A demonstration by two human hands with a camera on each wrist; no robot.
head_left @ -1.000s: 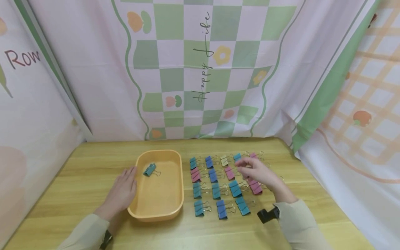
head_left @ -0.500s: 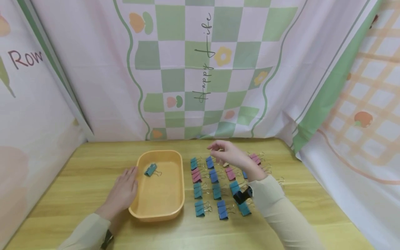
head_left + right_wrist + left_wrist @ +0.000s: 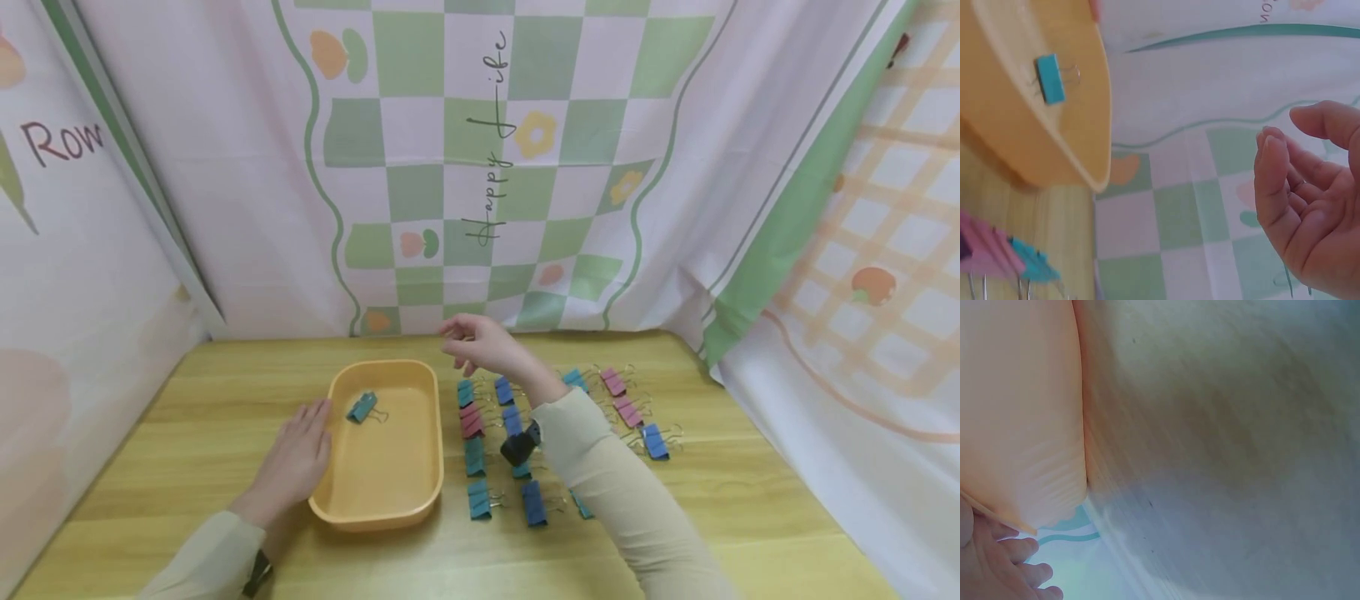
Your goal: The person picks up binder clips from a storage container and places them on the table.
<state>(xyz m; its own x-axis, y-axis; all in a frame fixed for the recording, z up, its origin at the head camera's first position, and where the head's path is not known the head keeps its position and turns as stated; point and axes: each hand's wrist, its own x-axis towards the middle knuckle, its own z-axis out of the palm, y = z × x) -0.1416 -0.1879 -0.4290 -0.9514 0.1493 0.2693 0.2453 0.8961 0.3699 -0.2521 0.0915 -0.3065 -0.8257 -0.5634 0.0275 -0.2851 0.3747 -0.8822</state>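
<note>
My left hand (image 3: 292,450) rests with extended fingers against the left side of the orange-yellow tray (image 3: 375,518); in the left wrist view its fingers (image 3: 1019,550) show beside the tray wall. A teal binder clip (image 3: 363,407) lies inside the tray near its far left corner, also seen in the right wrist view. My right hand (image 3: 483,343) is raised over the far edge of the table, just right of the tray. In the right wrist view its fingers are loosely bent, thumb apart, nothing between them. Below lie a teal clip (image 3: 466,392) and a blue clip (image 3: 504,390).
Rows of teal, blue and pink binder clips lie right of the tray, such as a pink clip (image 3: 612,382) and a blue clip (image 3: 655,442). My right forearm hides several. Printed curtains (image 3: 480,167) hang behind the wooden table (image 3: 225,383).
My right hand has moved left and farther back, from above the right-hand clips to near the tray's far right corner. The left hand, the tray and the clip inside it look unchanged.
</note>
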